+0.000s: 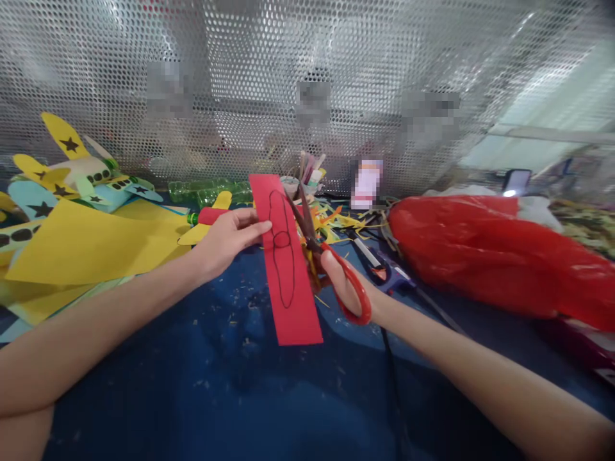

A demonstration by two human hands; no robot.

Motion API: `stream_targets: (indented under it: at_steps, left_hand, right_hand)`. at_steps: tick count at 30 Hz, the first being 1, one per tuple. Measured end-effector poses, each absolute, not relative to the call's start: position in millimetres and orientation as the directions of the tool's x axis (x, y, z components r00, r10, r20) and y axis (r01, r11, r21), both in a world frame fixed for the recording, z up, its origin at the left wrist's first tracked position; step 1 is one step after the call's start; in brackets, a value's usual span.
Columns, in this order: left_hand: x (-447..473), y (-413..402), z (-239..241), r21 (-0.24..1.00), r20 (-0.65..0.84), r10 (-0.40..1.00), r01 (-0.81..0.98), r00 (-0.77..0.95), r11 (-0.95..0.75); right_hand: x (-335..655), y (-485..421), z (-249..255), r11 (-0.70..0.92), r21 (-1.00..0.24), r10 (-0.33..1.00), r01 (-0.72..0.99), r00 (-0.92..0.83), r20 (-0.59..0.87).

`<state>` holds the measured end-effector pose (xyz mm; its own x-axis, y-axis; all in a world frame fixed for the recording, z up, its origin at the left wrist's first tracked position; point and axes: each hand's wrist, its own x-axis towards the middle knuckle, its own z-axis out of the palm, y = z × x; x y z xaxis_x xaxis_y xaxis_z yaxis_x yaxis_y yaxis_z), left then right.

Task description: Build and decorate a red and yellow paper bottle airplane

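My left hand (pixel 230 237) pinches the left edge of a red paper strip (pixel 295 323), thumb in front and fingers behind. A propeller-like outline with a small circle at its middle is drawn on the strip in dark line. My right hand (pixel 342 282) grips red-handled scissors (pixel 358 306), thumb through one loop. The scissor blades are apart and point up at the strip's upper right edge; whether they touch the paper I cannot tell. The strip is held tilted above the blue table surface (pixel 206 384).
Paper planes (pixel 91 169) and yellow paper sheets (pixel 100 237) lie on the left. Behind are green plastic bottles (pixel 211 190), a cup of sticks (pixel 310 179) and paper scraps (pixel 336 221). A glue gun (pixel 394 272) and red plastic bag (pixel 471 256) are at right.
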<state>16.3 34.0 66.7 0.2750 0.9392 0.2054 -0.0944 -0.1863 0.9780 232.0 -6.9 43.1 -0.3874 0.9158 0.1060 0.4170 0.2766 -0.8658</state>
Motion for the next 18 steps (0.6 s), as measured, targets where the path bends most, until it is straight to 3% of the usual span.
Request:
stream_targets:
  at_steps: [5,12,18]
  left_hand:
    - [25.0,36.3,77.6,0.946,0.324,0.909,-0.063,0.262,-0.319]
    - [19.0,38.9,77.1,0.895,0.433,0.882,0.023,0.184,-0.444]
    - [13.7,42.7,78.6,0.794,0.572,0.81,0.16,0.127,-0.586]
  right_hand:
    - [230.1,-10.5,45.7,0.306,-0.834,0.918,0.459,-0.374,0.131]
    - [227.6,-9.5,44.8,0.215,-0.868,0.937,0.449,-0.346,0.053]
    - [226.7,-15.6,54.8,0.251,-0.799,0.917,0.546,-0.398,0.015]
